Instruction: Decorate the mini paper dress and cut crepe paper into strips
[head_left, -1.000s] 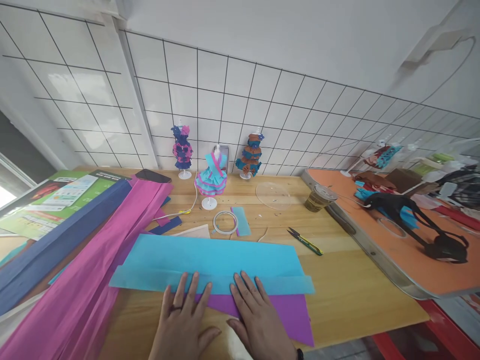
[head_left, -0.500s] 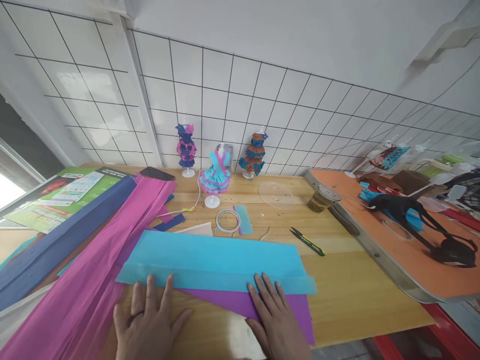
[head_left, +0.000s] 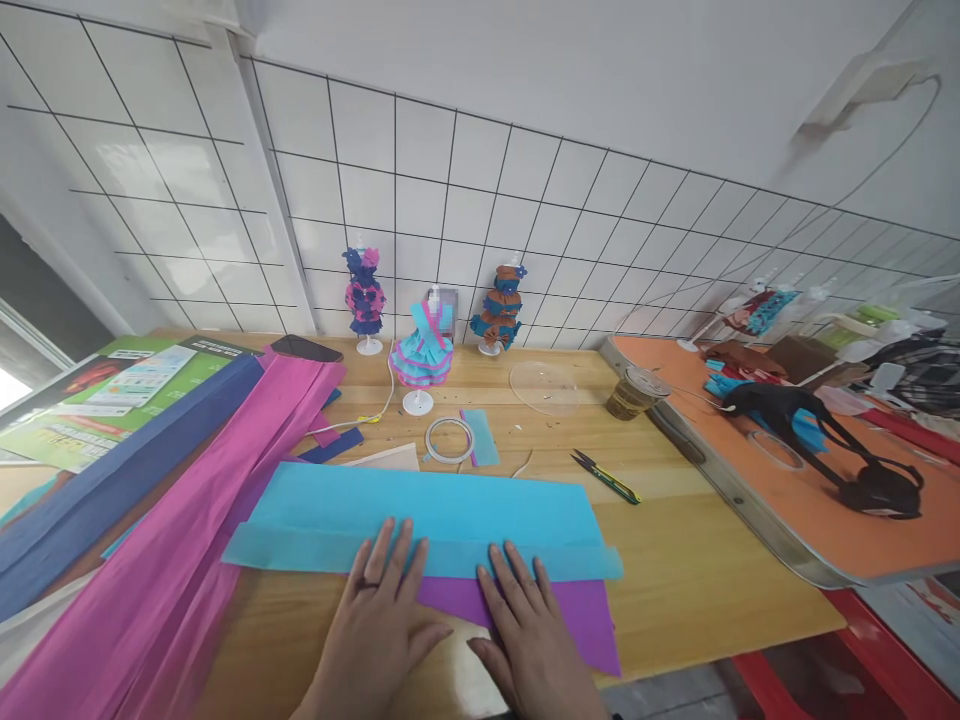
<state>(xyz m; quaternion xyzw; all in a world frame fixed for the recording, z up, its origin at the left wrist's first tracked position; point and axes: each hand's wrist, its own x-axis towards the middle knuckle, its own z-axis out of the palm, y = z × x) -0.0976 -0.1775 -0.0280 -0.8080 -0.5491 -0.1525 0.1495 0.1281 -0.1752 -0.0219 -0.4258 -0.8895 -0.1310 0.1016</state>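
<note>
Blue sheet [head_left: 435,497] lies beneath my fingertips, a paler strip [head_left: 300,550] along its near edge.
My left hand [head_left: 381,612] and right hand [head_left: 527,625] lie open, palms down, gripping nothing. The strip already spans the near edge; the broad part beyond my fingers looks unworked. Purple sheet [head_left: 585,612] shows either side of my right hand; snips [head_left: 609,480] rest farther out, to its right.

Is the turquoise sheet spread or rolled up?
Spread out: the turquoise sheet lies flat, left hand and right hand touching the band along its near edge. Whether that band is folded over, I cannot tell.
</note>
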